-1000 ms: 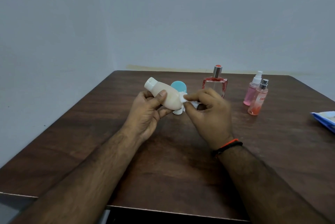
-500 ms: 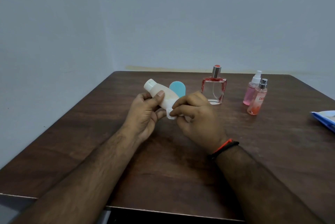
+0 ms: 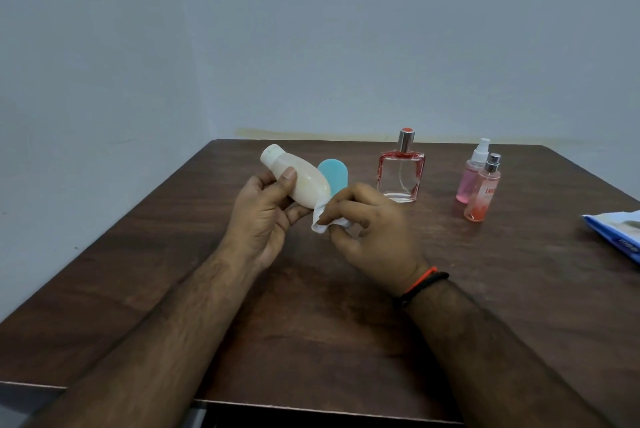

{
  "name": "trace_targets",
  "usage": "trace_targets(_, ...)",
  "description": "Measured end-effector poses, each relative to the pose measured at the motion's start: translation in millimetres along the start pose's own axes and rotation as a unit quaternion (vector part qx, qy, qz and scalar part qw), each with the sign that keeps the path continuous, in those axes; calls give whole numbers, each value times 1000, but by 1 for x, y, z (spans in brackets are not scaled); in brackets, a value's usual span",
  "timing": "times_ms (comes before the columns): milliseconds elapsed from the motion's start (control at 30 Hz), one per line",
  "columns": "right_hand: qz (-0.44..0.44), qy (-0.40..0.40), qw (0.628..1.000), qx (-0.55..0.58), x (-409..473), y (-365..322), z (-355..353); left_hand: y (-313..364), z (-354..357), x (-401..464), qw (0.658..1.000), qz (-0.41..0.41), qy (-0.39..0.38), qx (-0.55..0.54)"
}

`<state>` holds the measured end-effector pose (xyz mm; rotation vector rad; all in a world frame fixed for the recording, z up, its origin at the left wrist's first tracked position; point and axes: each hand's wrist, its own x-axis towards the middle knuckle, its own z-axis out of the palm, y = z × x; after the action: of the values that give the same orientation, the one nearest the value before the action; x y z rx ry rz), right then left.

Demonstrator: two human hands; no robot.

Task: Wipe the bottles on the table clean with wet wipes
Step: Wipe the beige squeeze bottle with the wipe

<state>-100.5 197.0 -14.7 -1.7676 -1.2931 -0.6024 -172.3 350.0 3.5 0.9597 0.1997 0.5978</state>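
Note:
My left hand (image 3: 265, 219) grips a cream bottle (image 3: 304, 185) with a white cap, tilted with the cap up and to the left, above the dark wooden table (image 3: 311, 341). My right hand (image 3: 372, 237) pinches a crumpled white wet wipe (image 3: 322, 219) against the bottle's lower end. A blue-topped item (image 3: 334, 174) stands just behind the bottle, mostly hidden. On the table behind stand a square red-edged perfume bottle (image 3: 401, 171), a pink spray bottle (image 3: 471, 181) and an orange spray bottle (image 3: 483, 195).
A blue-and-white wet wipe pack (image 3: 616, 233) lies at the table's right edge. The table's front edge runs below my forearms. Grey walls stand behind and to the left.
My right hand has slid the wipe down along the bottle, from its side to its lower end. My left hand keeps hold of the bottle in nearly the same place.

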Motion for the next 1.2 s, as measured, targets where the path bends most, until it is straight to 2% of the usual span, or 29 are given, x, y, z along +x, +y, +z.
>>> trace_targets(167,17,32,999,3,0,2,-2,11,-9,7,998,38,27,33)
trace_targets(300,24,35,999,10,0,-1,-3,27,-18,16,984,74,54,153)
trace_targets(467,28,55,998,13,1,1,-5,32,-23,37,925,130,86,345)
trace_targets(633,31,70,997,9,1,4,-5,37,-9,66,872,162,130,444)
trace_targets(800,40,79,996,-14,3,5,-6,35,7,101,820,174,72,540)
trace_targets(967,43,64,997,-17,2,4,-5,22,14,128,797,153,10,585)
trace_targets(1067,41,61,997,-19,2,6,-5,15,15,137,796,135,-7,590)
trace_targets(1200,39,64,997,-22,2,6,-4,7,15,145,813,123,-18,569)
